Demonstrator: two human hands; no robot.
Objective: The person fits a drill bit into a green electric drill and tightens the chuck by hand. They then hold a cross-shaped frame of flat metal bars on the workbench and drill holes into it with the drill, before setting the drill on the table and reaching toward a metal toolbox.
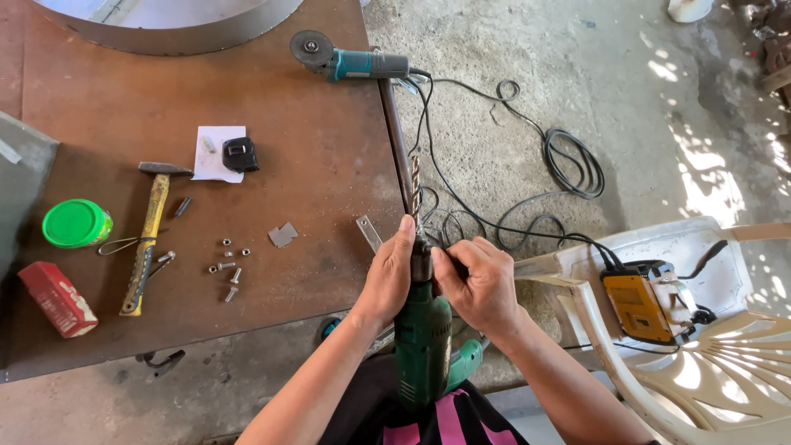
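While the green power drill (423, 342) stands upright between the person's forearms, just off the worktop's (329, 165) right edge near its near right corner, both hands close around its upper end. The left hand (390, 276) wraps the chuck from the left, thumb stretched up along it toward the base of the twist drill bit (415, 188). The right hand (479, 284) curls in from the right, fingertips pinched narrowly at the chuck; whether it holds a small key there I cannot tell. The bit points away from the person, running alongside the worktop's right edge.

On the worktop, a blue-green angle grinder (346, 59) lies at the far right corner, its disc turned inward and its black cable (568, 161) trailing off the edge in loose coils across the concrete floor, directly beyond the bit. Loose nuts and bolts (229, 262) are scattered toward the near edge, with a small grey metal scrap (283, 235) just right of them. A yellow-handled hammer (148, 235) lies lengthwise left of the bolts. A green-lidded tub (76, 223) and a red box (58, 298) sit by the left edge. A black tape measure (240, 154) rests on a white paper sheet near the middle. A curved sheet-metal piece (165, 25) overlaps the far edge.

To the right of the hands, a white plastic chair (700, 330) carries a yellow device (647, 305) with cables plugged in.
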